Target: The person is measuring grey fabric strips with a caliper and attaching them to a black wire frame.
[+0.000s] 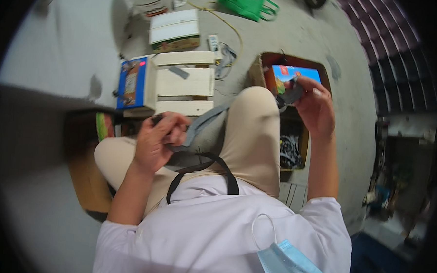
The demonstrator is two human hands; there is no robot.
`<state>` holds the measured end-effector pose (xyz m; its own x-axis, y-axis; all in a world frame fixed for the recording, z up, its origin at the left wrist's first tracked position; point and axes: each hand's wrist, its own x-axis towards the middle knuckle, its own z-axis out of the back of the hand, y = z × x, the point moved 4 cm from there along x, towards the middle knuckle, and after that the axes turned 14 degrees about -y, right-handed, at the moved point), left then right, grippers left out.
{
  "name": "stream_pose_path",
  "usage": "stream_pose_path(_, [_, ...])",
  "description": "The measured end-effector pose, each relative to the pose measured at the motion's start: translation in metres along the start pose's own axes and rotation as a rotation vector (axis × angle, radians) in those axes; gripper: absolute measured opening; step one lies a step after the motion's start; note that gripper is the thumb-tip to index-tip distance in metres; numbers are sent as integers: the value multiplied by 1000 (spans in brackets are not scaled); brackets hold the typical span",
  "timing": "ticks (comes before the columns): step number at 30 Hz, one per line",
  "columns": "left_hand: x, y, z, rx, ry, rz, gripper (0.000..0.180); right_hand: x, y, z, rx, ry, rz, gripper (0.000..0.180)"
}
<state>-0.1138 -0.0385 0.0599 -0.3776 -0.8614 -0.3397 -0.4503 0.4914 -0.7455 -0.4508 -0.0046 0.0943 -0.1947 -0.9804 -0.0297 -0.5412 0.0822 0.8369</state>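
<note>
Lower frame: white shirt (199,233) with a light-blue face mask (291,264) near the bottom edge; beige trousers (250,138), one knee rising between the hands at frame centre. Left of centre, the left hand (160,141) curls its fingers on the lower end of a grey strip (202,123), which slants up and rightward until the knee hides it. Right of centre, the right hand (316,106) pinches a dark-grey piece (292,95) between thumb and fingers, just beside the knee; whether piece and strip are joined cannot be told. Behind the right hand stands an open carton (257,72) holding an orange-and-blue box (299,71); grey floor (350,123) opens to the right. Beyond the left hand, a slatted white stool (184,88) bears a short grey scrap (179,73); its right edge and the carton bound a narrower floor gap. A blue box (141,91) adjoins its left edge. Upper frame: a white-topped box (174,25), then a green bag (244,3) at the top edge
</note>
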Motion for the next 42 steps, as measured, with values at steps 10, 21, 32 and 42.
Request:
stream_pose_path(10, [-45, -1, 7, -206, 106, 243, 51, -61, -77, -185, -569, 989, -51, 10])
stream_pose_path(21, [-79, -4, 39, 70, 33, 92, 29, -50, -95, -202, -312, 464, -133, 15])
stream_pose_path(32, [-60, -30, 112, 106, -144, 83, 12, 39, -45, -129, -218, -2, 61, 41])
stream_pose_path(42, [-57, -58, 147, 137, -204, -109, 10, 46, -101, -112, -1204, 450, -70, 11])
